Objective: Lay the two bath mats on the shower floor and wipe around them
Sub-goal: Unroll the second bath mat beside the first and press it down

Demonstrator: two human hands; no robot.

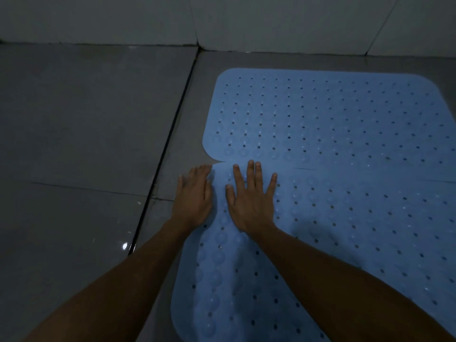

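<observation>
Head view, the only one I've got: two blue mats down on the grey floor, meeting edge to edge. The far mat lies flat near the wall; the near mat runs toward me and out of frame at the bottom and right. The seam between them shows as a thin line running right from my fingertips.

My left hand is flat, fingers straight, sitting on the near mat's left corner with the fingertips spilling onto bare tile — it grips nothing. My right hand is spread wide, palm down on the near mat just short of the seam, pressing, holding nothing either.

I judge I'm seating the near mat against the far one, with the wiping not yet begun — no cloth anywhere in view.

What could go wrong: the near mat's left edge looks rippled rather than flat, so the suction cups there may not bite. If I push forward too hard, this mat could ride up over the far one at the seam. The floor glints left of the dark groove, maybe wet; if so, a palm could skid and drag the mat out of line.
</observation>
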